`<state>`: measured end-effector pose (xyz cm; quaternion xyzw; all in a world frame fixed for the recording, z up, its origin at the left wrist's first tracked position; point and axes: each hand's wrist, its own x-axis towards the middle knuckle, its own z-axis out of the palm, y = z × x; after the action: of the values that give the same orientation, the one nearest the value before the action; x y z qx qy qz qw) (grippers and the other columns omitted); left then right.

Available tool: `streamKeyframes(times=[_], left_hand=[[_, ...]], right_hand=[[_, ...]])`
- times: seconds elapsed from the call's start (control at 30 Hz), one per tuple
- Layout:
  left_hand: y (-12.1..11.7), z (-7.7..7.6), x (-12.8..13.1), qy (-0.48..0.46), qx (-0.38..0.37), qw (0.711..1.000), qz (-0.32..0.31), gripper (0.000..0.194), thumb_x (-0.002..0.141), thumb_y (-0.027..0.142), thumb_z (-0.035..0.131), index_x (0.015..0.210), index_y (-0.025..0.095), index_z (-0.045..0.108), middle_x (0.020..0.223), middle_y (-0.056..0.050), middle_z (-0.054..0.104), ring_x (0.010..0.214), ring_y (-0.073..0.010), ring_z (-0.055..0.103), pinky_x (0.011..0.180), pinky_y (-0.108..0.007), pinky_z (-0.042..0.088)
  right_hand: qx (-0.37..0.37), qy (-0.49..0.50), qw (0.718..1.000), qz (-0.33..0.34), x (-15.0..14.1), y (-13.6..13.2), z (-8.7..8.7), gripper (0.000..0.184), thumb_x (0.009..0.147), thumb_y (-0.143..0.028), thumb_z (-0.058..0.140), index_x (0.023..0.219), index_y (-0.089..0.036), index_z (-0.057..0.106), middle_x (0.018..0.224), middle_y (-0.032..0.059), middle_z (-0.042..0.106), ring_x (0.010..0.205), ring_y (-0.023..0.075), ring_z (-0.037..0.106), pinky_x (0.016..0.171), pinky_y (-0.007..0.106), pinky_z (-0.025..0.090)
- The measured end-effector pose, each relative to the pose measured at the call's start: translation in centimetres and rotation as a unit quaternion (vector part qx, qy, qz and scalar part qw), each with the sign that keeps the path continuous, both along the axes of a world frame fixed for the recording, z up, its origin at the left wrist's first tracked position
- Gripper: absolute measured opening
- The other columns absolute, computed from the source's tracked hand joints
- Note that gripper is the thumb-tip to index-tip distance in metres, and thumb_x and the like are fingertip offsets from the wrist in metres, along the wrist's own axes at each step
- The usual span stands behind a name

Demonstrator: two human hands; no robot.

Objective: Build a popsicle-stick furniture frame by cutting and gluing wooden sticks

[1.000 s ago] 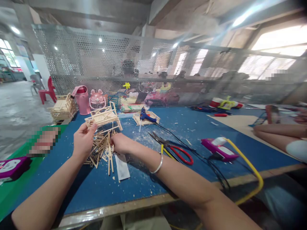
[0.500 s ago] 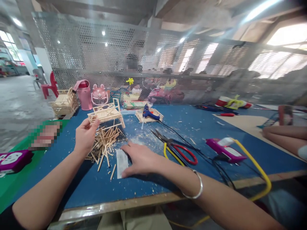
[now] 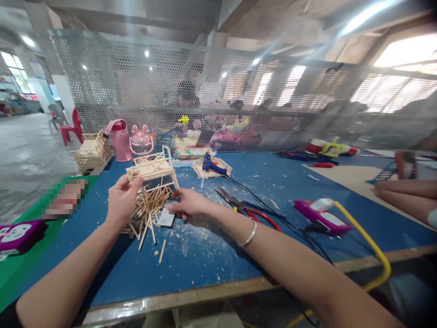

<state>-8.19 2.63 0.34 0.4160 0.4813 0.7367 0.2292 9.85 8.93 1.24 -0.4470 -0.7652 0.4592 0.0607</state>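
My left hand (image 3: 122, 200) pinches the left end of a small model bench (image 3: 153, 168) built from thin wooden sticks, raised above the table. My right hand (image 3: 187, 203) grips a pale grey rectangular strip (image 3: 167, 215), with the thumb on its face. Its fingertips are by the bench's lower right leg; whether they touch it I cannot tell. Beneath the bench lies a heap of loose wooden sticks (image 3: 148, 212), and one single stick (image 3: 162, 251) rests nearer to me.
A blue glue gun (image 3: 213, 167) lies on a stick frame (image 3: 196, 169) behind. To the right are pliers (image 3: 239, 200) and a purple box (image 3: 321, 216) with cables. A pink bottle (image 3: 120, 141) and another stick model (image 3: 91, 150) stand at back left. Another person's arm (image 3: 403, 193) rests at right.
My right hand has moved forward and slightly left from the table, bringing the grey strip up beside the bench's leg. The left hand keeps the bench in nearly the same place.
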Motion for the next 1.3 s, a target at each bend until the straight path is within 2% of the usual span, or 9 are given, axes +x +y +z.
streamKeyframes(times=[0.13, 0.33, 0.43, 0.6, 0.83, 1.0, 1.13, 1.2, 1.3], left_hand=[[-0.2, 0.0, 0.1, 0.019, -0.006, 1.000, -0.009, 0.041, 0.064, 0.043, 0.068, 0.093, 0.014, 0.066, 0.097, -0.008, 0.068, 0.093, -0.0210, 0.060, 0.086, -0.033, 0.043], [-0.8, -0.5, 1.9, 0.113, 0.001, 0.992, -0.056, 0.029, 0.071, 0.037, 0.064, 0.091, 0.017, 0.069, 0.097, -0.006, 0.067, 0.094, -0.0201, 0.059, 0.087, -0.032, 0.042], [-1.3, -0.4, 3.0, 0.119, 0.004, 0.990, -0.073, 0.027, 0.069, 0.037, 0.066, 0.088, 0.018, 0.070, 0.094, -0.006, 0.067, 0.092, -0.0205, 0.059, 0.086, -0.032, 0.043], [-1.3, 1.1, 3.6, -0.070, -0.007, 0.978, -0.197, 0.033, 0.063, 0.040, 0.071, 0.089, 0.020, 0.068, 0.088, -0.004, 0.069, 0.084, -0.0199, 0.062, 0.082, -0.034, 0.045], [0.7, 3.1, 4.3, -0.119, -0.048, 0.938, -0.323, 0.029, 0.064, 0.039, 0.066, 0.083, 0.017, 0.066, 0.076, -0.005, 0.067, 0.070, -0.0195, 0.062, 0.069, -0.033, 0.048], [2.6, 3.1, 4.8, -0.125, -0.033, 0.941, -0.314, 0.033, 0.066, 0.043, 0.063, 0.085, 0.016, 0.065, 0.084, -0.006, 0.068, 0.075, -0.0197, 0.063, 0.072, -0.032, 0.048], [4.4, 2.7, 4.1, -0.014, -0.055, 0.959, -0.278, 0.057, 0.079, 0.060, 0.037, 0.112, 0.018, 0.056, 0.111, -0.012, 0.063, 0.088, -0.0246, 0.063, 0.077, -0.039, 0.048], [5.2, 2.0, 3.7, 0.146, -0.089, 0.969, -0.178, 0.067, 0.085, 0.059, 0.011, 0.125, 0.017, 0.045, 0.125, -0.016, 0.054, 0.098, -0.0261, 0.060, 0.083, -0.045, 0.045], [5.8, 0.2, 3.7, 0.352, -0.121, 0.921, -0.114, 0.057, 0.079, 0.057, 0.040, 0.119, 0.018, 0.052, 0.134, -0.015, 0.046, 0.126, -0.0292, 0.038, 0.103, -0.049, 0.024]], right_hand=[[0.176, -0.024, 0.984, 0.016, 1.9, 0.1, 1.4, 0.074, 0.057, -0.044, 0.073, 0.116, -0.011, 0.043, 0.079, 0.0030, 0.057, 0.059, 0.0108, 0.049, 0.052, 0.024, 0.040], [0.262, 0.204, 0.943, 0.030, 4.6, -0.8, 2.0, 0.070, 0.070, -0.043, 0.061, 0.130, -0.022, 0.031, 0.099, 0.0051, 0.052, 0.074, 0.0130, 0.047, 0.070, 0.028, 0.042], [0.241, 0.273, 0.931, 0.034, 5.8, -0.1, 1.8, 0.060, 0.075, -0.044, 0.053, 0.127, -0.021, 0.035, 0.091, 0.0042, 0.053, 0.076, 0.0148, 0.048, 0.071, 0.030, 0.042], [0.225, 0.361, 0.886, -0.183, 8.2, 2.2, 2.3, 0.047, 0.086, -0.047, 0.024, 0.123, -0.021, 0.035, 0.106, 0.0081, 0.052, 0.093, 0.0160, 0.052, 0.074, 0.026, 0.044], [-0.011, 0.417, 0.909, -0.017, 9.0, 1.3, 2.8, 0.057, 0.070, -0.044, 0.055, 0.122, -0.024, 0.042, 0.118, 0.0062, 0.053, 0.091, 0.0180, 0.058, 0.071, 0.030, 0.050], [0.001, 0.397, 0.913, -0.096, 8.4, 1.1, 3.1, 0.047, 0.068, -0.026, 0.052, 0.114, -0.024, 0.047, 0.111, 0.0032, 0.056, 0.072, 0.0124, 0.058, 0.052, 0.021, 0.048], [-0.019, 0.433, 0.888, -0.153, 8.2, 1.3, 3.4, 0.044, 0.057, -0.014, 0.044, 0.101, -0.022, 0.046, 0.094, 0.0017, 0.059, 0.066, 0.0142, 0.062, 0.049, 0.022, 0.045], [-0.023, 0.454, 0.869, -0.193, 8.5, 1.5, 3.7, 0.041, 0.058, -0.015, 0.044, 0.098, -0.022, 0.044, 0.086, 0.0006, 0.060, 0.064, 0.0147, 0.062, 0.052, 0.024, 0.046], [-0.020, 0.481, 0.839, -0.254, 9.1, 1.8, 4.0, 0.035, 0.064, -0.022, 0.042, 0.099, -0.023, 0.044, 0.079, 0.0008, 0.061, 0.064, 0.0162, 0.062, 0.058, 0.029, 0.049]])
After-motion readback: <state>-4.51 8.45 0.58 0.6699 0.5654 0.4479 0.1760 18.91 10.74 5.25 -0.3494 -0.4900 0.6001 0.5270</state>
